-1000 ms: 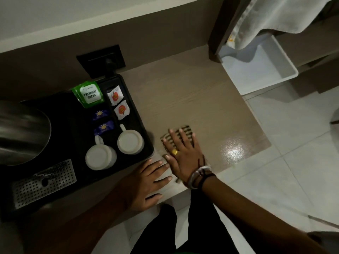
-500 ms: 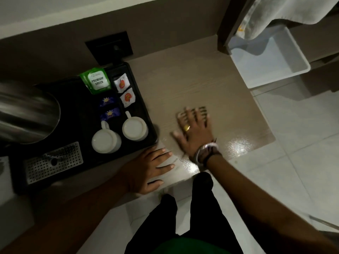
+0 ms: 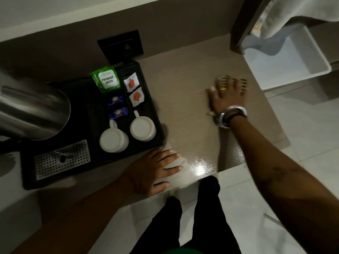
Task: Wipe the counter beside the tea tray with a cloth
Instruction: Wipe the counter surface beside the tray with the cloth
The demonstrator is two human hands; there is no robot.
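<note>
Right hand spread flat, pressing a striped cloth (mostly hidden under the fingers) onto the wood-grain counter, well right of the black tea tray. Left hand open, palm down on the counter edge, just beside the tray's near corner with two upturned white mugs.

Striped cloth lies flat on wooden counter, right of black tea tray

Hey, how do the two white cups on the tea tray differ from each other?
The left cup sits nearer the tray's front edge; the right cup sits a little farther back, close to the tray's right rim. The left cup's handle lies below the lower blue sachet; the right cup's handle points toward the orange-printed sachet. Both are white, look upside down, and have handles pointing to the back.
</note>
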